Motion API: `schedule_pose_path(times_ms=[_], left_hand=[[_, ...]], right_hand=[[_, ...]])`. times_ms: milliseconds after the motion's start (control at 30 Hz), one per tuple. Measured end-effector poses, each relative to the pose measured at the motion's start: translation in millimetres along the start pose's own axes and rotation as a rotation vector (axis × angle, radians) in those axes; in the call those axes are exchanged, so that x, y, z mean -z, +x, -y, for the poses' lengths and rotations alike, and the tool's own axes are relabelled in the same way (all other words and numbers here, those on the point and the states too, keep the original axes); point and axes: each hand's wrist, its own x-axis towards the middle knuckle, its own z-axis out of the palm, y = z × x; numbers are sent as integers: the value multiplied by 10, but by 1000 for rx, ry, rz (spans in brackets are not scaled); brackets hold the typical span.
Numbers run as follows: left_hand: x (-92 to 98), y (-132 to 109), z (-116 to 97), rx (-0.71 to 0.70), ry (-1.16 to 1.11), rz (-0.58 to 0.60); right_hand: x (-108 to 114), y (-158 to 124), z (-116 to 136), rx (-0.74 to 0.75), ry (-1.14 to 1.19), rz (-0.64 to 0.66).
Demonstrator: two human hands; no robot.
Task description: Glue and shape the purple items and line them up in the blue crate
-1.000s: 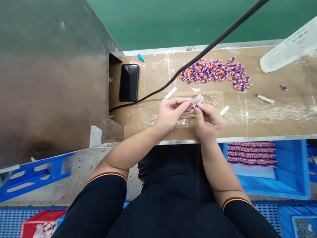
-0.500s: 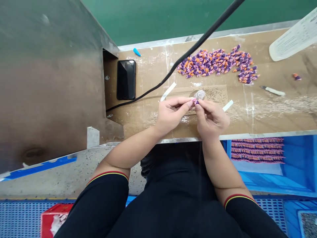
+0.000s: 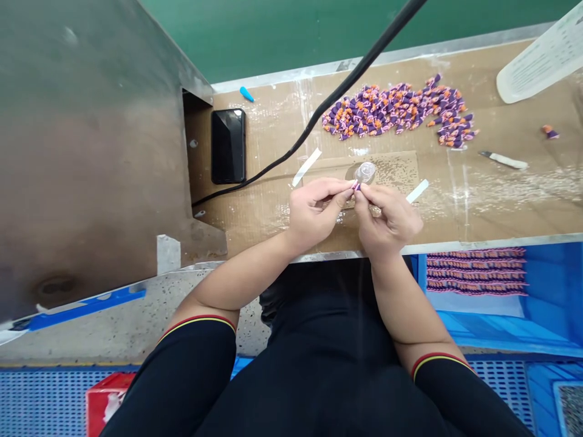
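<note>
Between the fingertips of my left hand (image 3: 315, 209) and my right hand (image 3: 387, 217) is a small purple and pink figurine (image 3: 357, 187). Both hands are closed in a pinch on it, and the fingers cover most of its surface. Just beyond the fingertips a small clear round container (image 3: 365, 172) stands on a cardboard piece (image 3: 405, 162) marked with many dark specks. A heap of similar purple, orange and pink figurines (image 3: 387, 110) lies farther back on the cardboard-covered bench (image 3: 268, 212).
A black phone (image 3: 228, 145), a blue cap (image 3: 246, 94) and a black cable (image 3: 314, 124) are at left, beside a metal housing (image 3: 91, 152). At right lie a craft knife (image 3: 504, 160), a lone figurine (image 3: 550, 132) and a translucent bottle (image 3: 537, 64). A blue crate (image 3: 551, 303) holds rows of figurines.
Both hands keep their pinch on the figurine, with only slight finger movement. The whole view has shifted a little; the things on the bench stay in place.
</note>
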Motion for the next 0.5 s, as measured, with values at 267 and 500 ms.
schedule_pose_path(times_ms=[267,500], left_hand=[[24,-24,37,-188,90,7],[12,-55,-10,-123,83,47]], right_hand=[[0,-44,-54,-11,27,21],[0,-55,-78,-34,100,-1]])
